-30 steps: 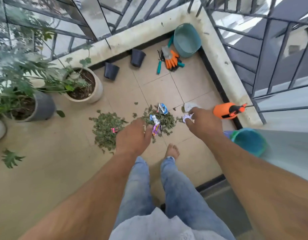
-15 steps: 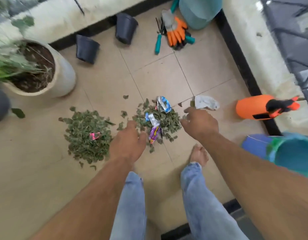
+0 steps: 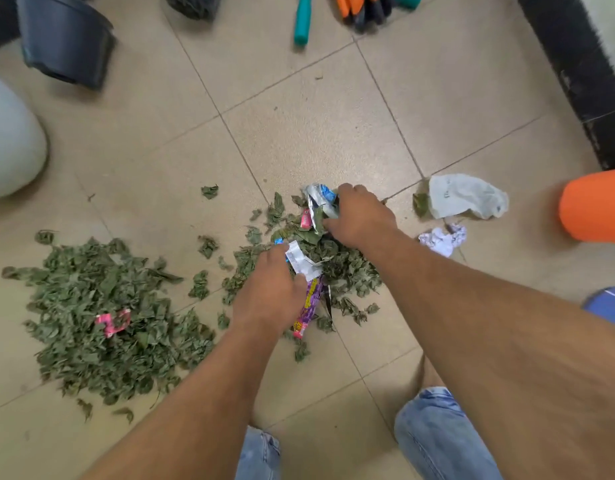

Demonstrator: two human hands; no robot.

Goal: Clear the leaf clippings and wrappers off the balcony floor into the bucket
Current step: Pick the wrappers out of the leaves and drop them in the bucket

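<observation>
Two heaps of green leaf clippings lie on the beige tiles: a large left pile (image 3: 88,306) with a pink wrapper (image 3: 112,322) in it, and a middle pile (image 3: 344,268). My left hand (image 3: 268,296) curls into the middle pile's near side, beside a white wrapper (image 3: 301,263) and a purple wrapper (image 3: 311,303). My right hand (image 3: 359,216) grips leaves and a silver-blue wrapper (image 3: 318,199) at the far side. A white plastic bag (image 3: 465,199) and crumpled paper (image 3: 443,239) lie to the right. No bucket is in view.
An orange sprayer bottle (image 3: 593,206) and a blue object (image 3: 607,304) sit at the right edge. A black pot (image 3: 67,46), a white planter (image 3: 8,143), a teal-handled tool (image 3: 302,19) and orange gloves (image 3: 361,5) lie beyond. A black kerb (image 3: 583,64) borders the right.
The view has dropped close to the floor. Both hands moved from above the pile down into it, the right shifting left from the crumpled paper onto the silver-blue wrapper.
</observation>
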